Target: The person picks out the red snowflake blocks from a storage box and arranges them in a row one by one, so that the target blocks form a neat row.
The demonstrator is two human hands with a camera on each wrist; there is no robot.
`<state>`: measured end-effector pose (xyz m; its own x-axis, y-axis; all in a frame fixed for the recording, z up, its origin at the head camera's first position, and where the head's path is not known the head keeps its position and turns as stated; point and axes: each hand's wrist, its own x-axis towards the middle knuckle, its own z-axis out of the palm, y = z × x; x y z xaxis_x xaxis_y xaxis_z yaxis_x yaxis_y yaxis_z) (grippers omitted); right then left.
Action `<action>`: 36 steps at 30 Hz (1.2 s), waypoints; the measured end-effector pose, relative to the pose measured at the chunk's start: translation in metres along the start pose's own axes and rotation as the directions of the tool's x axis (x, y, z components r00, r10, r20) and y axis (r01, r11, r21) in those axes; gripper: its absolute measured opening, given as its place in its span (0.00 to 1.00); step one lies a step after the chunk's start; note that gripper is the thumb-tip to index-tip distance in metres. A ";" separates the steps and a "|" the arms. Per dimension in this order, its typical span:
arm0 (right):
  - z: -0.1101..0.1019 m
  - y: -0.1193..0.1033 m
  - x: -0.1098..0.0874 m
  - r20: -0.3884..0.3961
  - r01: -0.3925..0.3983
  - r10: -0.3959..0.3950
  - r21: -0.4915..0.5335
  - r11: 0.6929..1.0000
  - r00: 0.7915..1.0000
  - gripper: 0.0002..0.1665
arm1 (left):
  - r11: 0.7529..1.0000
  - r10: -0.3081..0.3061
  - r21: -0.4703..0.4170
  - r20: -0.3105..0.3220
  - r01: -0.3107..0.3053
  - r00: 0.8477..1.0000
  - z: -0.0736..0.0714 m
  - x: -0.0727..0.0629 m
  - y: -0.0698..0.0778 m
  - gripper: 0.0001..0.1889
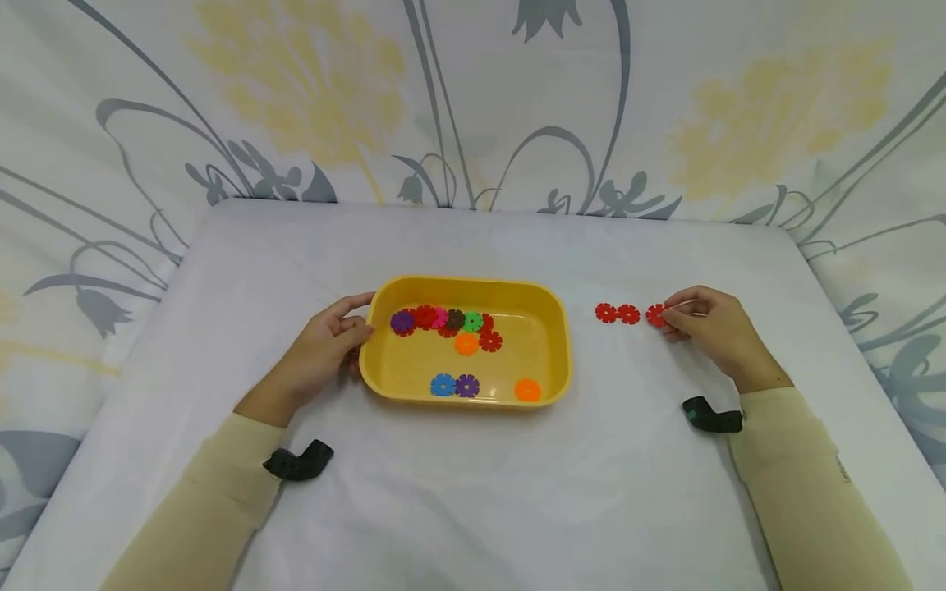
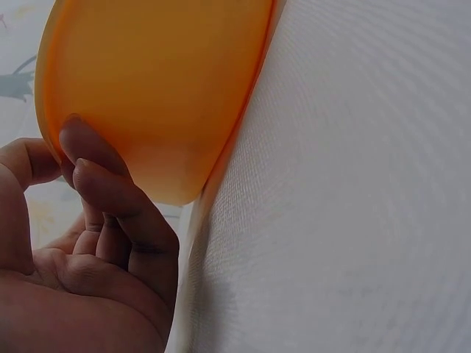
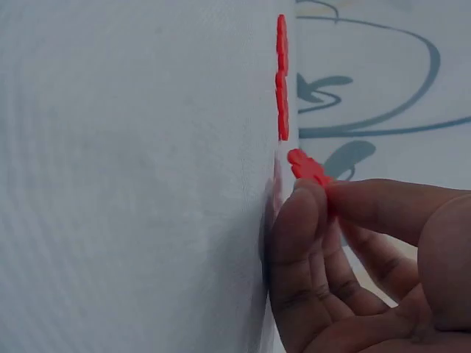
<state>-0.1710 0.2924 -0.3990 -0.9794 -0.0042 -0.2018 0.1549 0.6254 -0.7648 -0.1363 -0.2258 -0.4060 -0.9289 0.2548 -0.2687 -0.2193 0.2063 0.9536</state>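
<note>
At the left end of a yellow plastic tray, my left hand holds the rim with thumb and fingers. The left wrist view shows its fingers against the outer wall. My right hand is to the right of the tray. Between thumb and fingertips it pinches a red snowflake disc, tilted and slightly above the white cloth. Just left of this disc, two more red snowflake discs, one beside the other, lie flat in a row on the cloth.
Inside the tray, mixed discs cluster along the back, among them a green disc. A blue disc and a purple disc lie at the front, with an orange disc to their right. Flower-patterned fabric borders the table.
</note>
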 end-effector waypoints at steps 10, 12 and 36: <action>0.007 -0.006 0.010 -0.008 -0.062 0.061 -0.026 0.998 0.998 0.22 | 1.000 0.014 0.017 -0.009 -0.014 1.000 -0.006 -0.001 0.003 0.28; 0.009 -0.008 0.011 -0.016 -0.068 0.067 -0.037 0.997 0.998 0.22 | 1.000 0.014 0.015 -0.006 -0.014 1.000 -0.006 -0.001 0.003 0.28; 0.043 -0.119 -0.029 0.082 0.439 -0.432 -0.130 0.889 0.898 0.09 | 1.000 0.019 0.011 0.019 -0.019 1.000 -0.001 0.000 0.001 0.29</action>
<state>-0.1551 0.1843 -0.3287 -0.9360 -0.3379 0.0986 -0.3093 0.6558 -0.6886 -0.1366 -0.2264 -0.4047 -0.9271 0.2764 -0.2530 -0.1982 0.2113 0.9571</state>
